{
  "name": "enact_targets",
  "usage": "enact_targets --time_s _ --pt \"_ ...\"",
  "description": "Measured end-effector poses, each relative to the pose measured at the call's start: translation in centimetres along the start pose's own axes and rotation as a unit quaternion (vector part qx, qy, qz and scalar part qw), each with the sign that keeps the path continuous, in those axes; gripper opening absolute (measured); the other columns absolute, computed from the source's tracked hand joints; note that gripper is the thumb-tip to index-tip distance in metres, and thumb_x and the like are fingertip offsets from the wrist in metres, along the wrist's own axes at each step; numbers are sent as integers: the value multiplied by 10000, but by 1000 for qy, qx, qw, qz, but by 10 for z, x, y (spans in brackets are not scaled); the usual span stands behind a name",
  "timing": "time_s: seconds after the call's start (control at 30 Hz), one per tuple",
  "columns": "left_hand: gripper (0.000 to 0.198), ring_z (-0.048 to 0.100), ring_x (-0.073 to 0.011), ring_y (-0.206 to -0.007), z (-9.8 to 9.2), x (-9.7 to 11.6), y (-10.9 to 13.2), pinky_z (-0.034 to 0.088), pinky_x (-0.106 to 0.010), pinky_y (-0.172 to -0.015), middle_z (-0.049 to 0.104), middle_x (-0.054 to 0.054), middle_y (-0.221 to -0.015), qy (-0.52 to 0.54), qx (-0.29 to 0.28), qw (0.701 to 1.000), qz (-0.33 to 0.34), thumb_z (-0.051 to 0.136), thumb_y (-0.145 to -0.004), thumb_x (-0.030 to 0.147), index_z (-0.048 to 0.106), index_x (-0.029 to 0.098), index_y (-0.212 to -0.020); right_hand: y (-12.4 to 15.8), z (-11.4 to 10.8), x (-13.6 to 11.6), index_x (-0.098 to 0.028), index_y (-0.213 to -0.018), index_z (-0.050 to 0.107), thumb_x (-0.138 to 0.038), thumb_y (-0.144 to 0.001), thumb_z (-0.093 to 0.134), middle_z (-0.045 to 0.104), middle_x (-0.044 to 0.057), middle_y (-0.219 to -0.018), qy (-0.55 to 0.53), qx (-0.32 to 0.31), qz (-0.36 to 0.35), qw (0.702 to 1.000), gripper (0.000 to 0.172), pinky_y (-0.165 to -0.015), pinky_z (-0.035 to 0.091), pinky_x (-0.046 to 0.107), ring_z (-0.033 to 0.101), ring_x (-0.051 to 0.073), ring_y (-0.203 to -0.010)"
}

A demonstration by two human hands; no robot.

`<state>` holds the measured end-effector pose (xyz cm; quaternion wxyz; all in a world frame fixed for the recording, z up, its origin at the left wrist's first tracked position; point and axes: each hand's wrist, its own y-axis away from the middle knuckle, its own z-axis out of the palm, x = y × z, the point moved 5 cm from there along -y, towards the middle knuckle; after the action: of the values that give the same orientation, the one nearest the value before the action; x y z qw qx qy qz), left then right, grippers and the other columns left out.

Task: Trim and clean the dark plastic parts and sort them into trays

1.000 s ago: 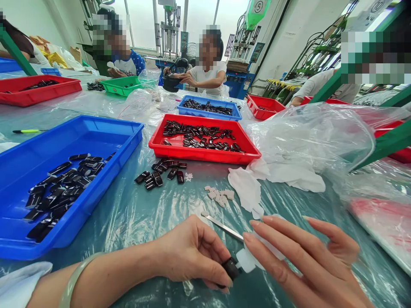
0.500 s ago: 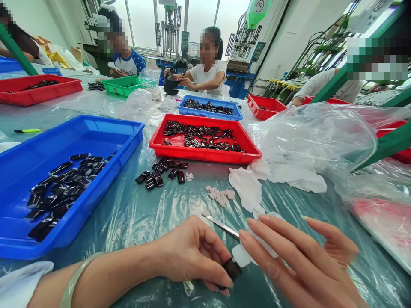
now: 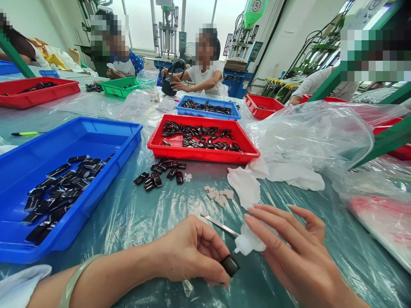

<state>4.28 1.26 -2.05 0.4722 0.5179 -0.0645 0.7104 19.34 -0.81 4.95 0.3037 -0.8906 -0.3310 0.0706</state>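
Note:
My left hand (image 3: 199,256) is closed on a small glossy black rectangular piece (image 3: 230,266), pinched between thumb and fingers. My right hand (image 3: 295,252) has its fingers stretched over a translucent white squeeze bottle (image 3: 248,241) and holds it, though its grip is partly hidden. The bottle's narrow tip points left, just above the black piece and apart from it. A thin flat metal tool (image 3: 221,224) lies on the plastic-covered table behind the bottle. Beyond it are a small heap of pale flat bits (image 3: 219,195) and a loose cluster of black pieces (image 3: 160,173).
At left stands a large blue tray (image 3: 109,122) with many black pieces; ahead, a red tray (image 3: 199,156) and a smaller blue tray (image 3: 208,112) hold more. White cloth (image 3: 244,186) and clear plastic bags (image 3: 308,132) lie right. Co-workers sit across the table.
My right hand has drawn back a little with the bottle, so its tip has come away from the black piece. The left hand still grips the piece, slightly turned.

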Motion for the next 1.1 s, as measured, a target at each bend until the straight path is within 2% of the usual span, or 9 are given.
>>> enact_targets --time_s 0.07,0.17,0.3,0.43,0.53,0.67,0.77,0.93,1.1 --pt "240 583 -80 -588 -1 3 1 464 -164 -575 667 -33 -674 -27 13 999 13 773 -507 157 692 101 -726 4 3 11 -208 -1044 572 -106 -835 485 680 53 -980 -6 15 25 1000 249 -932 356 393 641 166 -897" --pt "235 585 -96 -639 -2 6 2 472 -182 -612 672 -48 -730 -64 19 998 19 759 -523 154 701 102 -745 13 4 39 -169 -1051 570 -230 -810 564 683 69 -928 -7 24 108 994 249 -765 493 304 666 183 -801" --pt "221 595 -104 -676 -2 7 1 479 -194 -647 674 -60 -774 -71 9 997 33 743 -556 161 701 101 -765 26 6 82 -173 -910 629 -215 -717 663 714 20 -768 -64 21 206 976 200 -486 483 119 680 141 -611" --pt "211 600 -103 -681 -2 5 -1 478 -184 -636 675 -59 -781 -69 5 997 40 740 -563 161 701 107 -763 36 12 107 -166 -897 629 -139 -785 563 724 8 -739 -100 16 208 973 132 -489 486 99 675 128 -567" --pt "201 601 -102 -683 -3 4 -1 480 -185 -641 676 -57 -786 -67 5 997 41 739 -559 153 700 110 -752 40 16 113 -167 -902 629 -125 -795 546 726 4 -731 -111 13 204 972 141 -488 491 101 670 122 -544" --pt "209 595 -97 -669 -3 6 -1 475 -181 -626 676 -50 -750 -59 17 998 31 751 -544 153 696 106 -740 39 10 101 -167 -900 616 -156 -768 596 722 17 -746 -88 31 210 973 134 -479 485 109 672 126 -563" --pt "226 591 -86 -612 -3 5 -1 470 -174 -596 671 -36 -689 -29 18 999 13 769 -515 154 693 105 -722 33 0 75 -171 -957 611 -225 -716 670 707 40 -815 -49 37 193 979 255 -498 494 145 680 157 -651" --pt "195 582 -78 -513 1 3 -1 471 -166 -527 646 -19 -583 8 -3 1000 -7 754 -529 145 688 94 -705 14 -9 22 -187 -1041 572 -145 -835 489 639 80 -971 -9 3 46 999 227 -758 493 315 634 184 -870" --pt "183 607 -92 -524 4 2 0 485 -161 -507 644 -19 -579 26 -7 999 -25 735 -518 115 676 83 -688 6 -9 3 -220 -1037 587 -78 -801 512 649 62 -991 2 -29 -19 999 286 -859 386 386 610 191 -937"
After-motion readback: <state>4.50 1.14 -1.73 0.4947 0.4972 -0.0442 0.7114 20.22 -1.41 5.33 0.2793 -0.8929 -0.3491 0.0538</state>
